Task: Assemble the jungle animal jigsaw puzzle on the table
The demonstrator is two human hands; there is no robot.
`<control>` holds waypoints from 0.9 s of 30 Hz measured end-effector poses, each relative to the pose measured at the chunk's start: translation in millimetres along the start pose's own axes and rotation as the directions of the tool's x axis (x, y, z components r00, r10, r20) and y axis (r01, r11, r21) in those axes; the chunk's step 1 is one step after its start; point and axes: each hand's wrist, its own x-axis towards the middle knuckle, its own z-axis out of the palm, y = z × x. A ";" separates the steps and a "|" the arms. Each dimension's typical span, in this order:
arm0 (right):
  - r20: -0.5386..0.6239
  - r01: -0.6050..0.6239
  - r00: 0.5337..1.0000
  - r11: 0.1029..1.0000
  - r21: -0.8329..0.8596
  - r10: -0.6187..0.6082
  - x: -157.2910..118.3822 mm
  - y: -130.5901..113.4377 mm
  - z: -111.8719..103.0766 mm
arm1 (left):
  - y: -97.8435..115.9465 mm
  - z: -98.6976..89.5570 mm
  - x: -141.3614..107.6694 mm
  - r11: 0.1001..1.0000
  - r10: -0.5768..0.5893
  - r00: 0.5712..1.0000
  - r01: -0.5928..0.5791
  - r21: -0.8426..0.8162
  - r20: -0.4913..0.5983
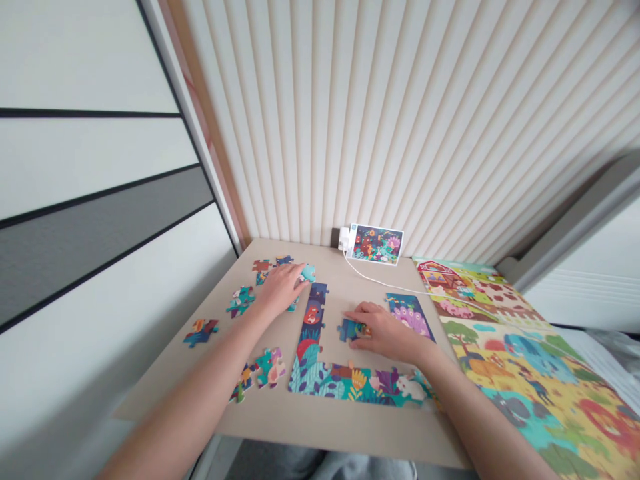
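My left hand [280, 288] pinches a pale teal jigsaw piece [309, 272] at its fingertips, just above the top of an assembled L-shaped run of puzzle pieces [313, 373]. My right hand [383, 331] is shut over a blue jigsaw piece [351, 330], inside the L's corner. A section with a purple peacock [410, 317] lies beside my right hand. Loose pieces lie left of the L, among them a multicoloured clump [201, 332], a teal one [241, 300] and a pink-and-teal one [270, 368].
The pieces lie on a beige tabletop [320, 427] against a ribbed cream wall [380, 120]. A picture card [377, 244] stands at the back, with a white cable [380, 280] running from a plug. A large farm-animal puzzle board [525, 360] lies at the right.
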 end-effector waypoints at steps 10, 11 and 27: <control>-0.015 -0.004 1.000 0.997 0.078 0.005 3.1 0.0 0.3 | 3.0 22.1 11.5 0.999 -0.035 0.999 0.035 -0.022 0.007; -0.010 -0.002 1.000 0.997 0.080 0.003 3.4 -0.9 -0.1 | 2.2 23.0 11.2 0.999 -0.040 0.999 0.040 -0.025 0.007; -0.065 0.037 0.997 0.995 0.090 -0.031 4.9 -1.9 5.1 | -0.1 29.7 11.7 0.995 -0.098 0.994 0.098 -0.021 -0.040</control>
